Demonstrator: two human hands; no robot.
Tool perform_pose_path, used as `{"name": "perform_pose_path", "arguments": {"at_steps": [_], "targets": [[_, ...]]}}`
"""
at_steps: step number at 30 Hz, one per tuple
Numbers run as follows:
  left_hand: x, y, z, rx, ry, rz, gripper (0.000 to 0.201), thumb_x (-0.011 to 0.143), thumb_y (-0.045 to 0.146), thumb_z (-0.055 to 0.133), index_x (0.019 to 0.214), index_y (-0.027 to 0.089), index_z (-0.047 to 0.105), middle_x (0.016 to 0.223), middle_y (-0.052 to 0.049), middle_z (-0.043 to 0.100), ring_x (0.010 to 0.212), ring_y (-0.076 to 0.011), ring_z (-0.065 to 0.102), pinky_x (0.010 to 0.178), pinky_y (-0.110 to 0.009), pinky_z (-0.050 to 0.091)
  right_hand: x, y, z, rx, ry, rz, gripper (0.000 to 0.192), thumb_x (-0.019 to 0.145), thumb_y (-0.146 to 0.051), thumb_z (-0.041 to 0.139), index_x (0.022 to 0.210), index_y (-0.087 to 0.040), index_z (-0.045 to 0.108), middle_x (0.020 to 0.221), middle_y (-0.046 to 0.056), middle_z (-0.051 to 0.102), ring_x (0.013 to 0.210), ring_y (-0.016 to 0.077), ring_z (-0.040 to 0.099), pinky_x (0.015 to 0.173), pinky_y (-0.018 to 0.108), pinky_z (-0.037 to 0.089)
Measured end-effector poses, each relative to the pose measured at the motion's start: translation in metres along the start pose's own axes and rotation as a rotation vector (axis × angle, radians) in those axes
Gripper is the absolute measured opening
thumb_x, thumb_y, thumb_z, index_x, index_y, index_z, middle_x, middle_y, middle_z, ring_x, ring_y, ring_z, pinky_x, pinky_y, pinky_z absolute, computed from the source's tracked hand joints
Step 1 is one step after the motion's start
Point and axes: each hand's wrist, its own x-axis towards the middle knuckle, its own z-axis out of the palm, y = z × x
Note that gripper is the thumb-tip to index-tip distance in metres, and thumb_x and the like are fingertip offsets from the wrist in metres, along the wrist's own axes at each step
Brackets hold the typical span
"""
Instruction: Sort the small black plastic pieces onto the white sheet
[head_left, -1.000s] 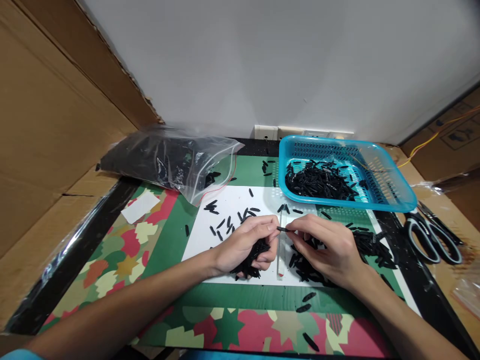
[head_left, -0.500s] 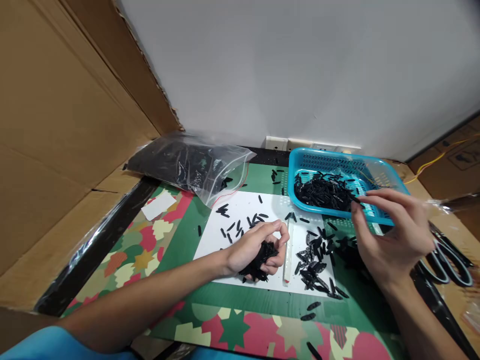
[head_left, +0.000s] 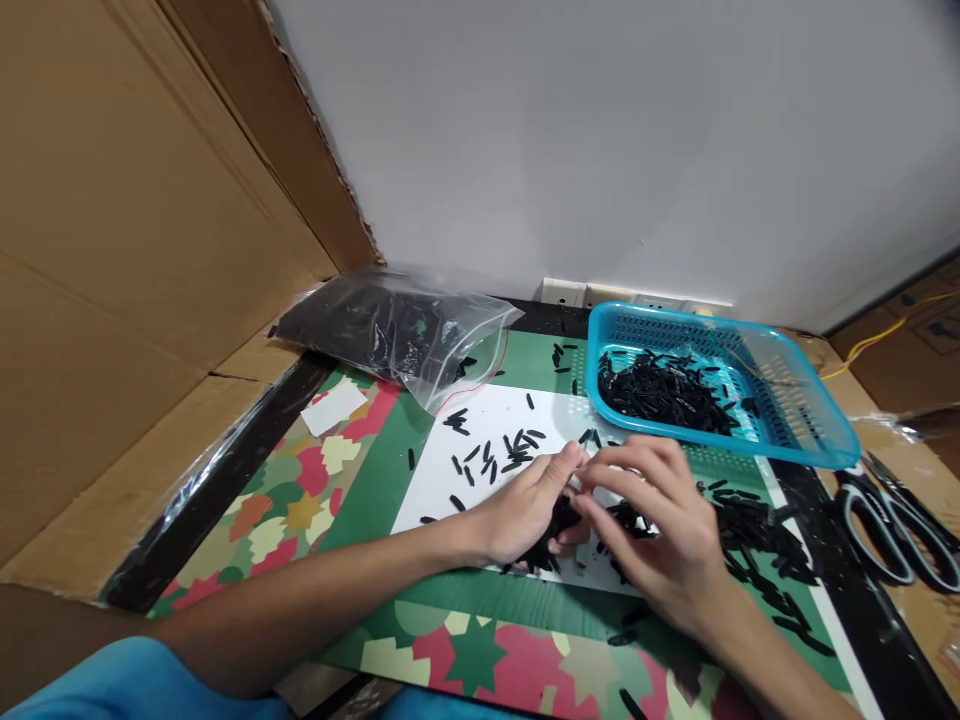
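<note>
My left hand (head_left: 525, 505) is curled around a clump of small black strips (head_left: 541, 550) above a white sheet of paper (head_left: 429, 470). Its thumb and a finger meet the fingertips of my right hand (head_left: 667, 530), which is bent with thumb and fingers drawn close together. Whatever lies between the right fingertips is too small or hidden to name. Loose black strips (head_left: 517, 447) are scattered on the paper beyond the left hand. Another pile of strips (head_left: 757, 535) spreads to the right of my right wrist. Part of the paper is hidden under both hands.
A blue plastic basket (head_left: 720, 440) holding black strips stands at the back right. Behind on the left lies a zip bag (head_left: 375, 325) full of dark material. Scissors (head_left: 877, 520) rest at the right edge. Cardboard (head_left: 150, 250) walls the left side, and sockets (head_left: 562, 292) line the back wall.
My right hand has moved left from the basket's near rim to the fingertips of my left hand. The left hand still holds its clump. The view has shifted slightly.
</note>
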Motion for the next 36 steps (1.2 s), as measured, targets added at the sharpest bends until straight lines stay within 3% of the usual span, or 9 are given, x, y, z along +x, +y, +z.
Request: {"name": "perform_pose_path", "arguments": {"at_steps": [3, 8, 14, 17, 22, 36], "targets": [[-0.001, -0.001, 0.001, 0.071, 0.082, 0.022, 0.067, 0.097, 0.078, 0.027, 0.090, 0.018, 0.055, 0.065, 0.002, 0.052, 0.052, -0.0109, 0.046, 0.049, -0.024, 0.037, -0.003, -0.016, 0.016, 0.103, -0.041, 0.108, 0.018, 0.096, -0.012, 0.068, 0.111, -0.022, 0.066, 0.104, 0.006, 0.072, 0.102, 0.0255, 0.055, 0.091, 0.044, 0.045], [-0.002, -0.003, -0.001, 0.027, 0.071, -0.038, 0.067, 0.095, 0.082, 0.026, 0.088, 0.021, 0.052, 0.060, 0.003, 0.049, 0.047, -0.0114, 0.043, 0.041, -0.023, 0.031, -0.004, -0.018, 0.019, 0.262, -0.072, 0.273, 0.009, 0.100, -0.015, 0.062, 0.098, -0.023, 0.066, 0.095, 0.003, 0.070, 0.098, 0.0224, 0.057, 0.091, 0.040, 0.045], [-0.002, 0.008, -0.010, -0.234, -0.113, -0.241, 0.050, 0.095, 0.077, 0.040, 0.096, 0.027, 0.042, 0.060, 0.007, 0.044, 0.042, -0.0095, 0.036, 0.034, -0.015, 0.026, -0.004, -0.003, 0.011, 0.363, 0.023, 0.366, 0.010, 0.099, -0.018, 0.064, 0.100, -0.026, 0.070, 0.097, 0.001, 0.072, 0.095, 0.0193, 0.063, 0.087, 0.034, 0.049], [-0.001, 0.010, -0.015, -0.270, -0.185, -0.185, 0.039, 0.098, 0.062, 0.050, 0.091, 0.025, 0.043, 0.060, 0.006, 0.044, 0.043, -0.0085, 0.035, 0.032, -0.013, 0.026, -0.003, 0.008, 0.007, 0.445, 0.049, 0.486, 0.006, 0.098, -0.023, 0.068, 0.099, -0.026, 0.073, 0.093, 0.000, 0.075, 0.087, 0.0166, 0.067, 0.079, 0.029, 0.052], [0.000, 0.007, -0.018, -0.313, -0.208, -0.108, 0.031, 0.101, 0.050, 0.050, 0.088, 0.023, 0.043, 0.059, 0.006, 0.044, 0.042, -0.0078, 0.036, 0.032, -0.012, 0.025, 0.000, 0.016, 0.004, 0.582, 0.007, 0.610, 0.007, 0.094, -0.029, 0.073, 0.094, -0.023, 0.076, 0.088, 0.002, 0.077, 0.081, 0.0156, 0.072, 0.073, 0.024, 0.055], [0.001, 0.007, -0.018, -0.307, -0.182, -0.094, 0.028, 0.102, 0.046, 0.046, 0.086, 0.023, 0.043, 0.059, 0.005, 0.045, 0.044, -0.0082, 0.035, 0.033, -0.012, 0.025, -0.001, 0.018, 0.002, 0.526, -0.079, 0.672, 0.013, 0.096, -0.034, 0.070, 0.098, -0.024, 0.077, 0.092, 0.001, 0.078, 0.083, 0.0159, 0.072, 0.076, 0.025, 0.054]]}}
